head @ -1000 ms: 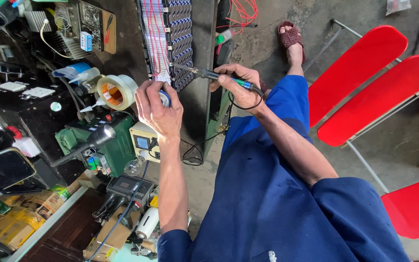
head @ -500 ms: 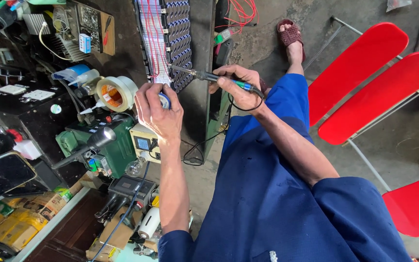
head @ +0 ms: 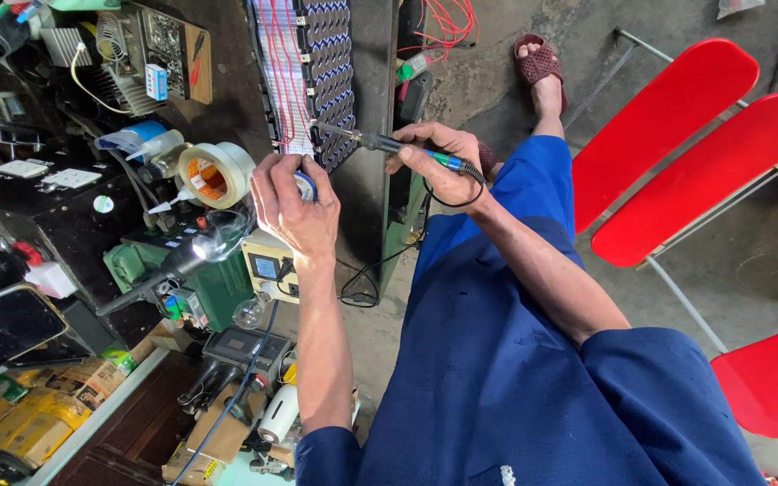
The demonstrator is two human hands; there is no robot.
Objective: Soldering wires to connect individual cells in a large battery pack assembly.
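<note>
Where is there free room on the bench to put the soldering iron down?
A bare dark strip of bench lies between the battery pack and the bench edge, under the right hand. Another shows above the tape roll. Left of the left hand, tools and boxes crowd everything.

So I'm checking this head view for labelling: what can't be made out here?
- Round blue-rimmed thing: mostly hidden under the left hand.
- Soldering iron tip: too small to tell whether it touches the battery pack.
- Battery pack: top cut off by the frame edge.
</note>
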